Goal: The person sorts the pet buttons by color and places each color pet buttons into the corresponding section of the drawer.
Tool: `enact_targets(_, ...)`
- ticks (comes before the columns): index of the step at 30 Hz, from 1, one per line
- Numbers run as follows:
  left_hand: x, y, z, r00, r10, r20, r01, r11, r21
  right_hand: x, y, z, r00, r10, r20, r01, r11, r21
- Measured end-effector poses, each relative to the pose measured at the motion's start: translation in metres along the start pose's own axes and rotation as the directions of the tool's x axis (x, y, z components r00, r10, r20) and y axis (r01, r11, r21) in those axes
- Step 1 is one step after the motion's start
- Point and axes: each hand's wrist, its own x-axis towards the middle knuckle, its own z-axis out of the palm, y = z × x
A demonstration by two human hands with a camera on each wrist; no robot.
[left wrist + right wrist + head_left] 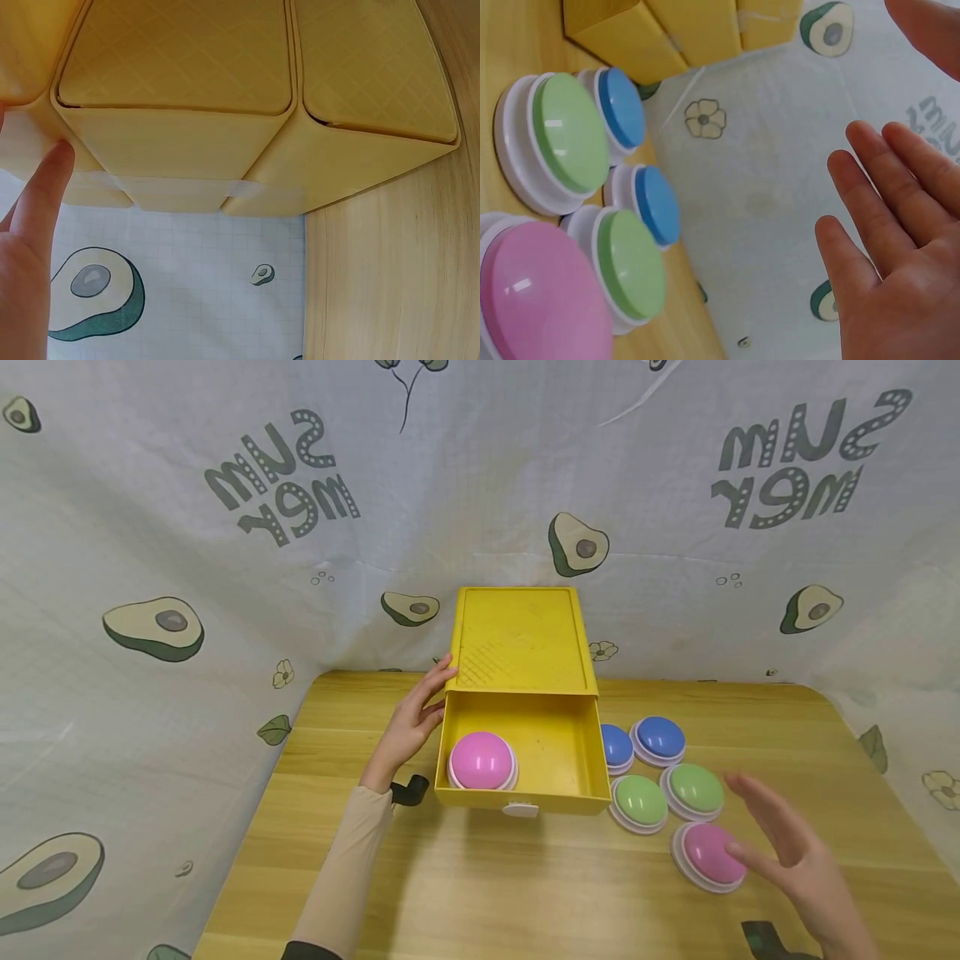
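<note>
A yellow drawer box (525, 639) stands on the table with its top drawer (558, 756) pulled out. Inside that drawer, at the left, lies a pink dome button (482, 762) with a white base. My left hand (408, 727) rests its extended fingers against the box's left side; in the left wrist view a finger (46, 191) lies along the yellow wall. To the right, my right hand (795, 852) is spread and holds nothing, its thumb overlapping a second pink button (712, 853) in the head view. The right wrist view shows its palm and straight fingers (900, 202).
Right of the box sit two green buttons (640, 800) and two blue buttons (660, 737), close together on the wooden table (540, 893). Behind the table hangs a pale cloth (465, 468) printed with avocados. A small white handle (521, 810) sticks out from the drawer front.
</note>
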Motion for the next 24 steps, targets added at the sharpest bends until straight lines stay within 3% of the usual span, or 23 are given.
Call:
enact_targets(4, 0.0, -0.002, 0.0, 1.0, 0.009, 0.004, -0.009, 1.0, -0.002, -0.004, 0.007, -0.002, 0.999, 0.037, 0.007, -0.037, 0.999, -0.037)
enact_targets(11, 0.0, -0.034, -0.002, 0.999, 0.049, 0.002, -0.049, 0.999, 0.001, -0.01, 0.025, -0.004, 0.997, 0.075, 0.003, -0.075, 0.995, -0.06)
enact_targets(16, 0.0, -0.033, -0.002, 1.0, 0.031, -0.003, -0.031, 1.0, -0.003, -0.015, 0.043, -0.004, 0.997, 0.081, 0.0, -0.081, 0.996, -0.037)
enact_targets(21, 0.0, -0.033, -0.003, 0.999, 0.037, -0.003, -0.037, 0.999, -0.006, -0.02, 0.061, -0.002, 1.0, 0.026, -0.016, -0.026, 0.999, 0.027)
enact_targets(24, 0.0, -0.033, -0.002, 0.999, 0.046, 0.003, -0.046, 0.999, -0.001, -0.022, 0.07, -0.002, 0.999, 0.031, -0.038, -0.031, 1.0, -0.003)
